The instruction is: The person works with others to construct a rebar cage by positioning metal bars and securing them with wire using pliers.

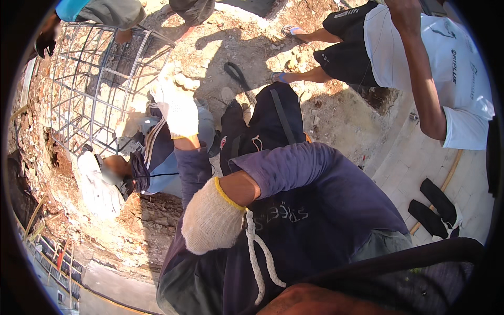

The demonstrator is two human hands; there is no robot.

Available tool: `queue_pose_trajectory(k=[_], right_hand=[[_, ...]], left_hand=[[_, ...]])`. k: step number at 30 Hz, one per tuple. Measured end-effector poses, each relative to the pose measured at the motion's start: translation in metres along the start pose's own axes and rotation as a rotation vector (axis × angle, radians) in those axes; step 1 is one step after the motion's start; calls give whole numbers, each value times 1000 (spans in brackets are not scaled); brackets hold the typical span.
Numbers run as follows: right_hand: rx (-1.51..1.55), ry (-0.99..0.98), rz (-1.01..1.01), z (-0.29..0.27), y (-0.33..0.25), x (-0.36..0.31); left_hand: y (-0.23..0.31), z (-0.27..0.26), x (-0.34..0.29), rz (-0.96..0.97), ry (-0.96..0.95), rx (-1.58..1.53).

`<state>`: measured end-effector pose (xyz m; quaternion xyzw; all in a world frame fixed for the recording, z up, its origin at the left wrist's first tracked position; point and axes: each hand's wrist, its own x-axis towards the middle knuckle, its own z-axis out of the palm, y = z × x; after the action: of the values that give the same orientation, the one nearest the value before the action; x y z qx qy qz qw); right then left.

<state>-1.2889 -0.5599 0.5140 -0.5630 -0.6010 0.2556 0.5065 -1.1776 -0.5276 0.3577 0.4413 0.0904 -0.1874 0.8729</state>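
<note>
My left hand [180,111] reaches out ahead in a white knit glove with a yellow cuff. Its fingers look stretched out toward the rebar cage, though bright sun washes out their detail, and I see nothing in it. My right hand [212,219], in a matching glove, crosses my body and lies against my left sleeve [192,168]. The fingertips of that hand bend out of sight, so any grip is hidden. Beyond my left hand stands a rebar cage [100,86] of tied steel bars. White drawstrings [255,257] hang from my dark top beside the right glove.
Close on the left, a person [163,157] bends low by the cage. Another in a white shirt [430,63] stands at right; others are at the upper left. Dug earth [152,226] lies left. Black-and-white gear [436,207] and a wooden stick [452,170] lie on pale paving.
</note>
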Motion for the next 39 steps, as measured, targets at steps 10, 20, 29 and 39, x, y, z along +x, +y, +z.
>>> queue_pose_trajectory(k=[10,20,29,39], right_hand=[[596,597,665,-26,191,-210],[136,751,1997,171,602,-541],[-262,503,2008,81,770,-525],[-383,57,1277,112,717,-549]], left_hand=[[-45,-65,-29,205,499,-62],[-203,-111,-36,-9,1086,199],[-304,-166,-43,-264,1109,144],[-269,-125,-17,-308,1046,132]])
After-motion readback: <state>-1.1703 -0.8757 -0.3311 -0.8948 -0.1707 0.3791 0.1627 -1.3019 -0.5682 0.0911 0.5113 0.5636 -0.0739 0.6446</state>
